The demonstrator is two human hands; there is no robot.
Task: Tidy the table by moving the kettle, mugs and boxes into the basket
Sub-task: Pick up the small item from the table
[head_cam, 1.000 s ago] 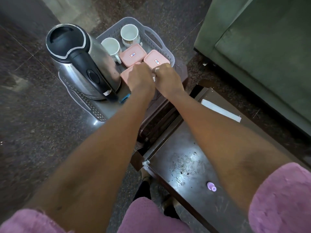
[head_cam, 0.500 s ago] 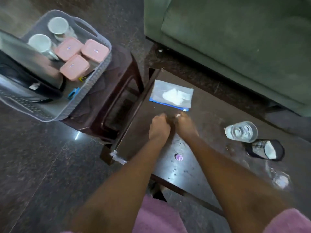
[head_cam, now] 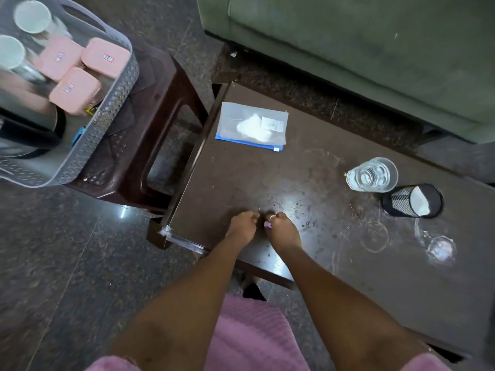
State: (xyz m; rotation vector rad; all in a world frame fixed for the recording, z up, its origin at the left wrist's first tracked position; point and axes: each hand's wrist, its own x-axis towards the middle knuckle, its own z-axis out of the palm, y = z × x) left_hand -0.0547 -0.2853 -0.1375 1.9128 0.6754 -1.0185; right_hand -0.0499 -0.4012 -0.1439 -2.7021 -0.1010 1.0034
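The grey perforated basket point(head_cam: 117, 103) stands on a dark stool point(head_cam: 160, 84) at the upper left. In it are the steel kettle with a black handle point(head_cam: 26, 121), two white mugs point(head_cam: 32, 16) point(head_cam: 10, 53) and three pink lidded boxes point(head_cam: 57, 58) point(head_cam: 105, 57) point(head_cam: 75, 89). Both my hands rest close together on the dark table point(head_cam: 267, 178) near its front left corner. My left hand point(head_cam: 242, 226) is curled with nothing in it. My right hand point(head_cam: 282, 230) is closed, with a small purple object point(head_cam: 267, 224) at its fingertips.
A clear plastic pouch with white contents point(head_cam: 251, 125) lies on the table's far left. On the right stand a glass of water point(head_cam: 372, 174) and a black mesh cup point(head_cam: 412, 200); a clear glass piece point(head_cam: 439, 245) lies near them. A green sofa point(head_cam: 375, 49) runs behind the table.
My hands left the pink box in the basket and came back over the table. The view swung right. The purple object, loose on the table before, is now at my right fingertips.
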